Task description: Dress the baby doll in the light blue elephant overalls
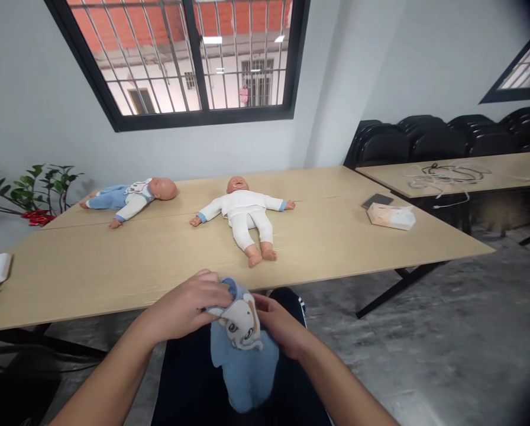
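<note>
1. I see the left hand (189, 307) and right hand (279, 324) gripping a small blue garment (246, 355) between them, just below the near edge of the table (114, 266); it hangs over my lap, probably so the cloth drops free.
2. The left fingers are curled over the garment's top edge, pinching it beside the elephant patch (241, 324). The right fingers close on the other side, though the cloth hides their tips, so that grip is partly a guess.
3. Both forearms angle inward from the bottom corners, wrists nearly level.
4. A doll in white (247, 213) lies face up on the table, feet toward me; a second doll (129, 198) lies further left.
</note>
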### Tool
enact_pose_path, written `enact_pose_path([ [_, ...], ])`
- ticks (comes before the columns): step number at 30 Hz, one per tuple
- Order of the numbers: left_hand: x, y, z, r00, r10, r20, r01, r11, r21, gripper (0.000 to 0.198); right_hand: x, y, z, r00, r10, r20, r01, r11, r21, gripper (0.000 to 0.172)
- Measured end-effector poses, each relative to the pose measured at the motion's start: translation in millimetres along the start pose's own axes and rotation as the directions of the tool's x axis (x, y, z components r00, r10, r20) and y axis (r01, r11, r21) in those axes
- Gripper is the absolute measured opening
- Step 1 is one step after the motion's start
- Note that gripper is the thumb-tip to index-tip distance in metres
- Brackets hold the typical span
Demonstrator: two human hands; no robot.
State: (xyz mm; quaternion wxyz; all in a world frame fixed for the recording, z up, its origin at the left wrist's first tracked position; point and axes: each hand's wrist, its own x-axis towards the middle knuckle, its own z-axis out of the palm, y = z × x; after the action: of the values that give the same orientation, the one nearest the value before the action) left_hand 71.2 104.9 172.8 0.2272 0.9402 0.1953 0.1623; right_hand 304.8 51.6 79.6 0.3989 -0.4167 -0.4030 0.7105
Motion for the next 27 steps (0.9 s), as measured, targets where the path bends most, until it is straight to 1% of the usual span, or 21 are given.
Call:
enact_pose_path([
  [1, -5.7, -2.4, -0.5, 1.000, -0.008, 0.006, 0.007, 1.000, 0.024, 0.021, -3.5, 3.7, 0.1, 1.000, 0.007, -0.021, -0.007, 1.000, 0.008, 0.046],
  [3, -15.4, -8.4, -0.8, 1.000, -0.018, -0.007, 0.018, 0.998, 0.064, 0.020, -11.7, 5.4, -2.8, 0.993, -0.041, -0.107, 0.042, 0.999, 0.005, 0.043],
  [5, -20.8, -15.5, 0.2, 0.998, -0.012, -0.061, 0.017, 0.995, 0.097, 0.019, -17.1, -0.4, -6.4, 0.983, -0.084, -0.163, 0.083, 0.996, -0.015, 0.046],
  [7, -20.1, -22.1, 1.9, 0.992, 0.019, -0.126, -0.003, 0.991, 0.131, 0.018, -15.9, -10.4, -7.1, 0.982, -0.094, -0.166, 0.088, 0.995, -0.040, 0.054],
  [9, -13.9, -26.3, 3.2, 0.985, 0.064, -0.161, -0.037, 0.986, 0.162, 0.018, -7.1, -20.6, -4.2, 0.993, -0.063, -0.104, 0.058, 0.997, -0.054, 0.057],
  [11, -5.4, -27.1, 2.9, 0.982, 0.096, -0.164, -0.065, 0.981, 0.185, 0.020, 6.9, -27.7, 0.0, 0.999, 0.041, -0.011, -0.042, 0.998, -0.037, 0.060],
  [13, 1.1, -25.6, 1.0, 0.981, 0.117, -0.152, -0.086, 0.977, 0.196, 0.021, 21.5, -30.6, 3.0, 0.985, 0.164, 0.054, -0.166, 0.986, 0.028, 0.060],
  [14, 2.6, -24.7, -0.1, 0.982, 0.125, -0.143, -0.096, 0.976, 0.197, 0.021, 27.6, -30.4, 3.7, 0.979, 0.191, 0.074, -0.197, 0.977, 0.077, 0.057],
  [15, 2.9, -24.2, -1.1, 0.982, 0.131, -0.133, -0.103, 0.975, 0.198, 0.021, 32.6, -29.1, 4.0, 0.978, 0.192, 0.087, -0.202, 0.971, 0.129, 0.055],
  [17, 0.2, -24.8, -2.3, 0.984, 0.132, -0.119, -0.107, 0.974, 0.200, 0.022, 38.4, -23.7, 4.3, 0.988, 0.135, 0.082, -0.150, 0.961, 0.231, 0.047],
  [18, -2.3, -26.0, -2.4, 0.985, 0.126, -0.119, -0.100, 0.974, 0.204, 0.021, 39.4, -20.1, 4.5, 0.995, 0.092, 0.047, -0.101, 0.954, 0.281, 0.043],
  [19, -5.2, -27.7, -2.2, 0.986, 0.114, -0.123, -0.086, 0.974, 0.209, 0.021, 39.3, -16.6, 4.5, 0.999, 0.041, -0.020, -0.032, 0.944, 0.329, 0.041],
  [20, -8.1, -29.7, -1.8, 0.986, 0.100, -0.132, -0.070, 0.974, 0.214, 0.020, 38.2, -13.8, 4.4, 0.993, -0.017, -0.114, 0.059, 0.928, 0.368, 0.040],
  [21, -10.9, -31.8, -1.4, 0.986, 0.085, -0.146, -0.052, 0.974, 0.219, 0.019, 36.3, -12.4, 3.7, 0.974, -0.084, -0.212, 0.162, 0.909, 0.385, 0.039],
  [22, -13.1, -33.8, -1.1, 0.984, 0.072, -0.165, -0.035, 0.975, 0.221, 0.019, 33.9, -13.1, 2.3, 0.941, -0.160, -0.297, 0.268, 0.889, 0.371, 0.037],
  [23, -14.6, -35.8, -1.0, 0.981, 0.058, -0.185, -0.016, 0.976, 0.219, 0.019, 31.0, -16.3, 0.2, 0.900, -0.247, -0.359, 0.367, 0.874, 0.318, 0.035],
  [24, -15.1, -37.8, -1.0, 0.976, 0.045, -0.212, 0.001, 0.977, 0.213, 0.019, 28.2, -22.1, -2.8, 0.851, -0.349, -0.393, 0.455, 0.864, 0.218, 0.031],
  [25, -14.0, -39.9, -1.1, 0.968, 0.035, -0.248, 0.016, 0.979, 0.204, 0.019, 26.0, -30.6, -6.6, 0.793, -0.464, -0.394, 0.529, 0.845, 0.072, 0.028],
  [26, -11.2, -42.4, -1.1, 0.957, 0.026, -0.288, 0.032, 0.980, 0.197, 0.019, 24.8, -41.3, -11.1, 0.732, -0.580, -0.358, 0.586, 0.803, -0.105, 0.025],
  [27, -6.2, -45.7, -1.1, 0.943, 0.015, -0.333, 0.053, 0.980, 0.194, 0.016, 25.4, -53.8, -16.2, 0.672, -0.682, -0.289, 0.620, 0.731, -0.284, 0.022],
])
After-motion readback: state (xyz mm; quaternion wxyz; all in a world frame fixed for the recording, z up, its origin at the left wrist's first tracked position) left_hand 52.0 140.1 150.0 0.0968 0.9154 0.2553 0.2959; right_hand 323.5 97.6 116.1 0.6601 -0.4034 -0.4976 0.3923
